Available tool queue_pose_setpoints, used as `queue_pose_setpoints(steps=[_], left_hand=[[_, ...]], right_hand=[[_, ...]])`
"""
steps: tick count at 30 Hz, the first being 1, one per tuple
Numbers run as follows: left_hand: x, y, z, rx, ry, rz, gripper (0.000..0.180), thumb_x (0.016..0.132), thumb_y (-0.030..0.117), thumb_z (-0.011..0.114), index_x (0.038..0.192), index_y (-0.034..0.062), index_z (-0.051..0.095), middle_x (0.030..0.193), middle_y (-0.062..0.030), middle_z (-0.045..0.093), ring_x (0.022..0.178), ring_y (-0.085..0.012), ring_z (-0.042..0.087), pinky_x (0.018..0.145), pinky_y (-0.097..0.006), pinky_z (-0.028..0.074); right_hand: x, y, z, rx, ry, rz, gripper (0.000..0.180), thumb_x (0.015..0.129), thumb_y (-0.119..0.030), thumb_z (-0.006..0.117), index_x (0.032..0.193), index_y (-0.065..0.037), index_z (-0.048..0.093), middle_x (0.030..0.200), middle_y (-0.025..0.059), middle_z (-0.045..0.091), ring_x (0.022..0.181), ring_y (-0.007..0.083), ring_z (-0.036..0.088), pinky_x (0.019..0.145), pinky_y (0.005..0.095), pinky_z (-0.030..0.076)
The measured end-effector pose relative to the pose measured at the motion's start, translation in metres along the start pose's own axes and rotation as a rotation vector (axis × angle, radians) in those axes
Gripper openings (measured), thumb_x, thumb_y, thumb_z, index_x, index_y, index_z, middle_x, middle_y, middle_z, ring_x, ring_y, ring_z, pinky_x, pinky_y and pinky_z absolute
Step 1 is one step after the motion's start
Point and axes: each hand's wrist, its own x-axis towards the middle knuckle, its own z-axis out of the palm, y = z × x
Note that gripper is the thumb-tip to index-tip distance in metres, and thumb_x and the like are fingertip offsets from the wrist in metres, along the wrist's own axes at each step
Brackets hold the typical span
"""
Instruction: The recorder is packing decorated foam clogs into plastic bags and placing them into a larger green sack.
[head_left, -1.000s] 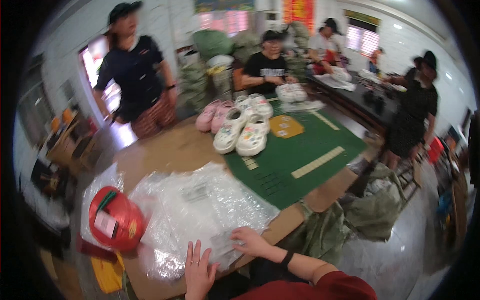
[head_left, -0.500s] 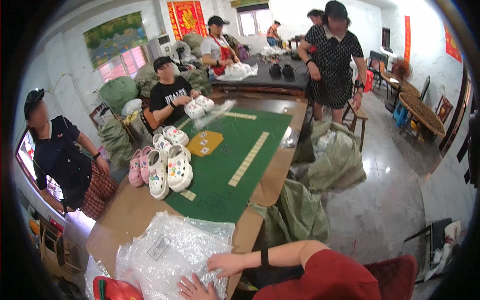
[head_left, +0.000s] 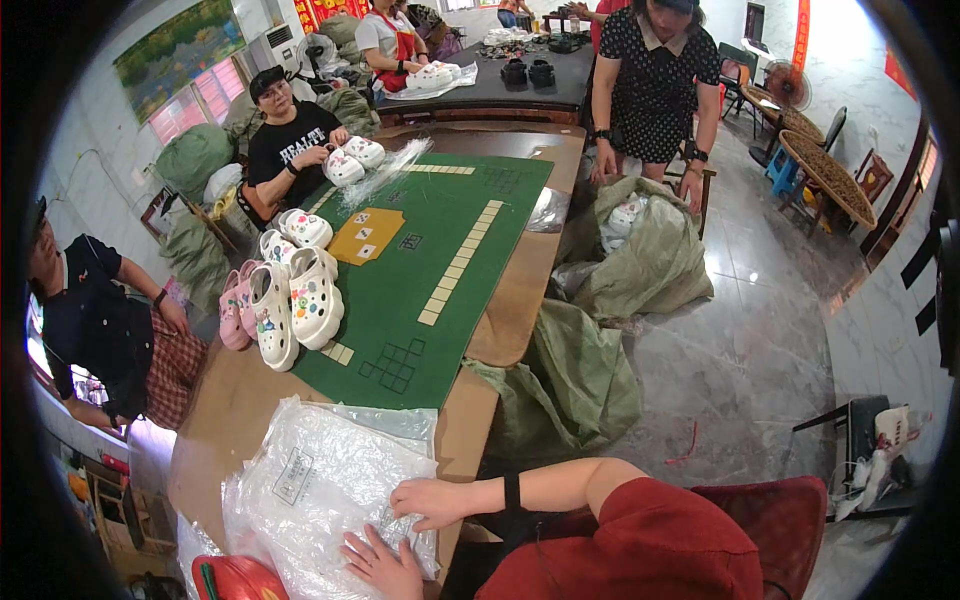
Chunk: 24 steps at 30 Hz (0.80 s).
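A stack of clear plastic bags (head_left: 345,465) with a small printed label lies on the near end of the table. My left hand (head_left: 385,562) rests on the stack's near right part, its fingers spread flat. Just beyond it, my right hand (head_left: 432,500) reaches in from the right, a black band on the wrist. Its fingers stretch left over the edge of the bags, thumb apart. Beyond the stack stand white clogs (head_left: 315,300) with colourful charms and pink clogs (head_left: 238,305), on the left side of a green mat (head_left: 400,300).
A red object with a green strip (head_left: 238,580) is at the lower left. Green sacks (head_left: 570,380) stand along the table's right side. A person (head_left: 655,90) bends over one sack; another (head_left: 290,130) handles white clogs across the table. At the left a third person (head_left: 100,320) stands.
My view has tilted down, so the scene sits higher. The person in the dotted dress has bent down, hands now at the sack. My hands stay on the bags.
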Motion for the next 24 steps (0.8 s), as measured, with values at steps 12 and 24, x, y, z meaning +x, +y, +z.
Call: queue_pose_setpoints(steps=[12, 24], left_hand=[[0.002, 0.001, -0.007, -0.036, -0.064, -0.018, 0.071, 0.094, 0.052, 0.045, 0.151, 0.0137, 0.029, 0.157, -0.0247, 0.016, 0.143, -0.0489, 0.013, 0.112, -0.062, 0.017], [0.001, 0.008, -0.014, -0.028, -0.066, -0.035, 0.069, 0.095, 0.053, 0.042, 0.152, 0.0157, 0.030, 0.157, -0.0241, 0.017, 0.142, -0.0479, 0.018, 0.112, -0.061, 0.017]], right_hand=[[0.009, -0.005, -0.027, 0.137, -0.022, 0.027, 0.031, 0.079, -0.019, 0.070, 0.104, -0.006, 0.059, 0.106, 0.0108, 0.059, 0.105, 0.0315, 0.055, 0.088, 0.0413, 0.046], [-0.001, -0.013, -0.034, 0.178, 0.128, -0.007, 0.020, 0.082, -0.012, 0.067, 0.099, -0.006, 0.058, 0.102, 0.0093, 0.059, 0.102, 0.0306, 0.056, 0.086, 0.0415, 0.047]])
